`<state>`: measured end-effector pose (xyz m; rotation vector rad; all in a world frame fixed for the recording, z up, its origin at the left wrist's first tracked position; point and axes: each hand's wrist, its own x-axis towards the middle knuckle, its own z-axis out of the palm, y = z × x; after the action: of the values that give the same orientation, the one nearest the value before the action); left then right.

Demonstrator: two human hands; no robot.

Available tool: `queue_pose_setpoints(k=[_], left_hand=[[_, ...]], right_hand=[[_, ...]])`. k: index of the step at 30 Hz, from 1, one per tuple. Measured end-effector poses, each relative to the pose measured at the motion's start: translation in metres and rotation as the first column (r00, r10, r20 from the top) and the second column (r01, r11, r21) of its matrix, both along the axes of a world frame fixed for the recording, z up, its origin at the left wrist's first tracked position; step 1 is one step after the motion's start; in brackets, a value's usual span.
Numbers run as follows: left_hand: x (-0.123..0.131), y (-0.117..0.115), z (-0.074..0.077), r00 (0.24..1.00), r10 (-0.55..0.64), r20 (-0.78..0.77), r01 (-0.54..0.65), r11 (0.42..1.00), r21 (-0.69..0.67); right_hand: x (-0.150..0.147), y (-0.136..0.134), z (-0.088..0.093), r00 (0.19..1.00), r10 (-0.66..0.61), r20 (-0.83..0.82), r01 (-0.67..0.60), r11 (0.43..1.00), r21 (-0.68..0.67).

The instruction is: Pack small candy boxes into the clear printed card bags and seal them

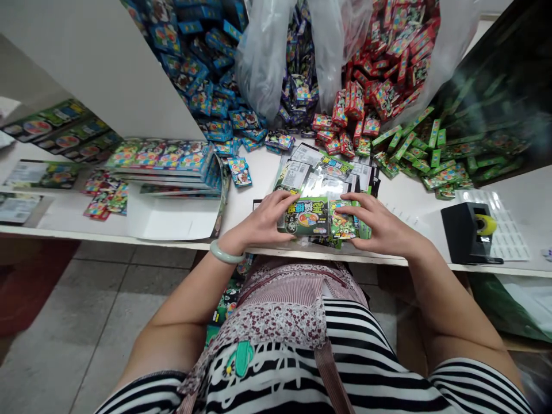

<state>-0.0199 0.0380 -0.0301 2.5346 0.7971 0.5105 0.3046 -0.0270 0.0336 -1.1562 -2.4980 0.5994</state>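
At the front edge of the table, my left hand (pixel 271 218) is closed round the left end of a dark green candy packet (pixel 307 216) printed with a coloured wheel. My right hand (pixel 374 223) pinches a small green candy box (pixel 342 218) at the packet's right end. Whether that box lies inside the packet or against it, I cannot tell. Beneath and behind both hands is a loose pile of flat printed packets (pixel 297 172), some with white label sides up.
Blue (pixel 207 98), purple (pixel 299 89), red (pixel 357 100) and green boxes (pixel 431 146) lie heaped at the back, some in clear plastic bags (pixel 263 57). A white open carton (pixel 172 221) bears stacked packs on the left. A black tape dispenser (pixel 463 233) and sticker sheet (pixel 509 230) sit right.
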Motion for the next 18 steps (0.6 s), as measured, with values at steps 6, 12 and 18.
queue_pose_setpoints(k=[6, 12, 18], left_hand=[[0.000, -0.002, -0.001, 0.999, -0.048, -0.003, 0.048, 0.999, 0.007], [0.005, 0.003, -0.002, 0.996, -0.076, 0.052, 0.077, 0.997, -0.018], [0.009, 0.003, 0.000, 0.992, -0.051, 0.118, 0.062, 0.994, -0.086]], right_hand=[[-0.001, 0.007, 0.012, 0.983, 0.057, 0.176, -0.050, 0.998, -0.045], [-0.007, 0.020, 0.019, 0.964, 0.072, 0.257, -0.071, 0.997, -0.011], [-0.011, 0.027, 0.011, 0.995, 0.047, 0.089, -0.043, 0.998, -0.044]])
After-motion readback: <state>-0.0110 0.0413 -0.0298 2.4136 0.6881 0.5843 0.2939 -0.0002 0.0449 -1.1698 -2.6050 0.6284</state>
